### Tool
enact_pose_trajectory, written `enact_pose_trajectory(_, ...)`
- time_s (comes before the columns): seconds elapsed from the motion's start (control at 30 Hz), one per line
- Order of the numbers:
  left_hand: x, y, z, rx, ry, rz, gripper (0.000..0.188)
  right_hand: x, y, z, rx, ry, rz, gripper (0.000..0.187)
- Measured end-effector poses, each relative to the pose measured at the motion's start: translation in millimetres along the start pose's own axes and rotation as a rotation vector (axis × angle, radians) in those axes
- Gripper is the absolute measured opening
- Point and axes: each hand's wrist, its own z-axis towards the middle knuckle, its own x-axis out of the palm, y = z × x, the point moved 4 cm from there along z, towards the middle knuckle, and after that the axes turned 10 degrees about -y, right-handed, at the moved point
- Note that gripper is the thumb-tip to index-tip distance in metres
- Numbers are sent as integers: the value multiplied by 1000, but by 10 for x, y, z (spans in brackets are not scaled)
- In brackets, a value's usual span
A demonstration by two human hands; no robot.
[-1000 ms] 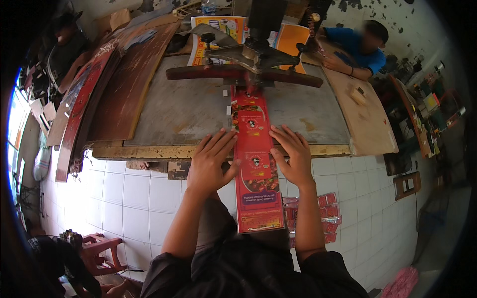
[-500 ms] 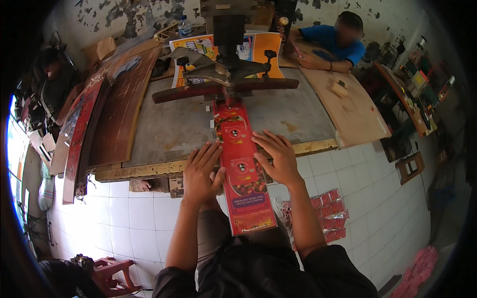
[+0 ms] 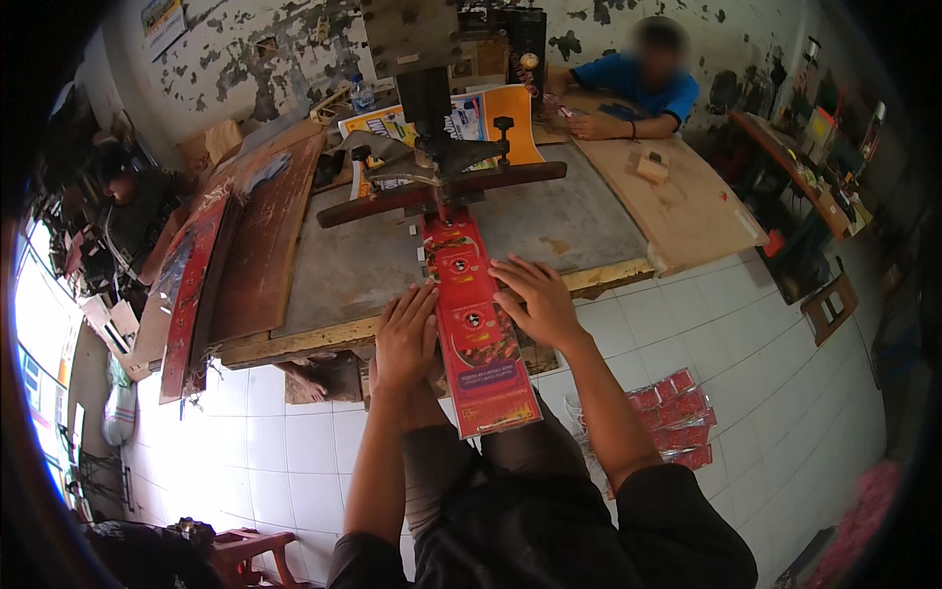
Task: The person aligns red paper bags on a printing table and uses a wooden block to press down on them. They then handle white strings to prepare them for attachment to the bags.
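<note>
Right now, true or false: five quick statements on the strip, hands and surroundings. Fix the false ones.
1. The red strip lies between the left hand and the right hand. True.
2. Its near end rests on the table. False: it sticks out past the edge, toward the person.
3. The small block is left of the strip. False: right, on the brown board.
4. Red packets lie on the floor. True.
5. The co-worker's sleeve at upper right is yellow. False: blue.

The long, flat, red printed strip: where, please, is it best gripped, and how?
Probably by both long edges of the red printed strip, a hand from each side, near the front edge of the grey table: it is narrow, flat and overhangs there. The left hand and right hand rest at these edges. The far end, close to the dark red crossbar, looks worse.
</note>
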Motion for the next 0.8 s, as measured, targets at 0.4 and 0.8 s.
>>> enact_pose_trajectory(0.4,7,-23,-1,0,-8,-22,42,-260,-148,-17,78,105,248,42)
enact_pose_trajectory(0.8,64,-24,1,12,-19,40,42,-1294,-2174,266,364,-114,-341,45)
